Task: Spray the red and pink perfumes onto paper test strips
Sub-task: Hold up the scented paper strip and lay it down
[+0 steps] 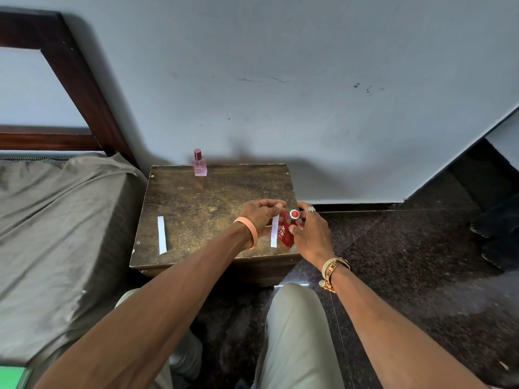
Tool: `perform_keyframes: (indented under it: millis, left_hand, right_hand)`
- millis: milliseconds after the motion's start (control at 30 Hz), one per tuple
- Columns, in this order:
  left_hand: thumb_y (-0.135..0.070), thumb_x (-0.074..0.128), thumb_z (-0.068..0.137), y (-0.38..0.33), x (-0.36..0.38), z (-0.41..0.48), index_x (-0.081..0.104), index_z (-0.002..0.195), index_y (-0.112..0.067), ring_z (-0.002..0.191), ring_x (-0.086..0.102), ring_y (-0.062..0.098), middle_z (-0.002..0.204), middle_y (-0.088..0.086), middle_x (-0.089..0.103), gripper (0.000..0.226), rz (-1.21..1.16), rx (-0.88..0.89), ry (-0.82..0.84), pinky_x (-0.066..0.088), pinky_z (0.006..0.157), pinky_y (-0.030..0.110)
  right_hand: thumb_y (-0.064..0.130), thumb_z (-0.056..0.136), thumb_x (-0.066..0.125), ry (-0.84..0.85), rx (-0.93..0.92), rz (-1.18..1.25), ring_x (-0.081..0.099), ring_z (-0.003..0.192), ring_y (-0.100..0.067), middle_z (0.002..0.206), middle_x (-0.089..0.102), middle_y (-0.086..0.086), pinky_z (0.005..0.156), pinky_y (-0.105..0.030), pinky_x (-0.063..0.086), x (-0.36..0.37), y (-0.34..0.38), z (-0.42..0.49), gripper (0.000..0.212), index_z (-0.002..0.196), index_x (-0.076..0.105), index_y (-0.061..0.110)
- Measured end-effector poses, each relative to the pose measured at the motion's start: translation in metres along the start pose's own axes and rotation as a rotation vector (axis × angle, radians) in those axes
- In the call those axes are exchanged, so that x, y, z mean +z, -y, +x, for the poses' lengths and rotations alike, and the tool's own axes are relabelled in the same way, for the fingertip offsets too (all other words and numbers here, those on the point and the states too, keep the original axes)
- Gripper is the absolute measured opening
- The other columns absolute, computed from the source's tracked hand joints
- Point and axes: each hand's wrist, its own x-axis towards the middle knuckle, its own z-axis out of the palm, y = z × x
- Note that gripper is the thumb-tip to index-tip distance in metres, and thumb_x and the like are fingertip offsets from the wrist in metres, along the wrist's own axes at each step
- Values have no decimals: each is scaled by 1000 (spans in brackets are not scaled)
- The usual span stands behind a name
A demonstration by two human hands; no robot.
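Note:
My right hand grips the red perfume bottle over the right front part of the small wooden table; its round red top faces up. My left hand pinches a white paper test strip just left of the bottle, touching or nearly touching it. A second white strip lies flat near the table's left front edge. The pink perfume bottle stands upright and capped at the table's back edge, by the wall.
A bed with a grey-brown sheet and dark wooden headboard borders the table on the left. The wall is right behind the table. Dark speckled floor lies to the right, with dark shoes at the far right. My knees are below the table.

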Motion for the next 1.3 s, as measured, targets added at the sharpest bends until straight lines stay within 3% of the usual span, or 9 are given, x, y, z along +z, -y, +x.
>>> perform_keyframes:
  millis: [167, 267, 367, 500, 700, 867, 1033, 1200, 1300]
  left_hand:
    - [-6, 56, 93, -11, -17, -11, 70, 103, -6, 89, 69, 28, 106, 15, 71, 17, -47, 10, -51, 58, 80, 41]
    - [-7, 55, 94, -20, -27, -23, 70, 105, -6, 93, 67, 27, 106, 14, 70, 19, -86, 21, -55, 55, 87, 44]
    - [-9, 55, 94, -33, -39, -39, 71, 104, -10, 93, 64, 23, 101, 8, 70, 19, -81, 46, -23, 54, 86, 41]
    - [-6, 56, 93, -49, -64, -62, 70, 103, -11, 75, 64, 17, 83, 5, 68, 17, -116, 114, -2, 55, 71, 30]
    - [0, 68, 83, -60, -104, -93, 63, 105, -6, 86, 65, 27, 92, 13, 69, 23, -35, 242, -10, 54, 87, 43]
    - [0, 77, 73, -67, -133, -109, 61, 106, -5, 64, 69, 14, 75, 6, 73, 37, 174, 281, 36, 53, 53, 25]
    - [3, 80, 68, -71, -143, -118, 64, 99, -4, 56, 64, 12, 71, 9, 71, 35, 310, 332, 74, 48, 47, 22]
    - [-17, 76, 78, -70, -138, -120, 68, 98, -2, 72, 67, 21, 81, 11, 71, 26, 199, 407, -68, 59, 65, 31]
    - [-33, 62, 90, -75, -140, -112, 69, 91, -14, 74, 61, 17, 80, -5, 67, 20, 497, 552, -409, 52, 68, 27]
  right_hand:
    - [22, 94, 63, -163, -69, 45, 55, 121, -17, 135, 55, -1, 102, -35, 47, -13, 14, -11, 46, 139, 50, 20]
    - [26, 94, 62, -263, -192, 154, 58, 100, -6, 118, 65, 0, 89, -24, 50, -20, 38, -22, 30, 123, 65, 18]
    - [26, 94, 64, -153, -257, 222, 58, 82, 7, 101, 72, 5, 70, -3, 44, -21, 71, -28, 23, 112, 73, 16]
    - [21, 90, 71, 126, -137, 463, 70, 91, -7, 101, 74, 5, 77, -19, 55, -13, 108, -27, 23, 113, 72, 16]
    - [15, 95, 64, 428, 83, 813, 70, 78, -21, 90, 76, -10, 71, -31, 56, -13, 147, -41, 14, 103, 73, 8]
    - [25, 88, 74, 622, 15, 679, 67, 72, -18, 90, 74, -17, 69, -29, 55, -29, 157, -51, 31, 103, 73, -3]
    - [15, 86, 75, 622, -21, 538, 64, 65, -15, 85, 74, -15, 66, -27, 54, -33, 170, -61, 19, 96, 73, 0]
    - [19, 97, 63, 454, -117, 333, 62, 66, -12, 83, 71, -7, 60, -25, 53, -35, 177, -65, 12, 95, 67, 8]
    - [14, 100, 55, 555, -21, 809, 60, 65, -16, 78, 65, -7, 57, -27, 51, -58, 179, -61, 14, 96, 64, 4]
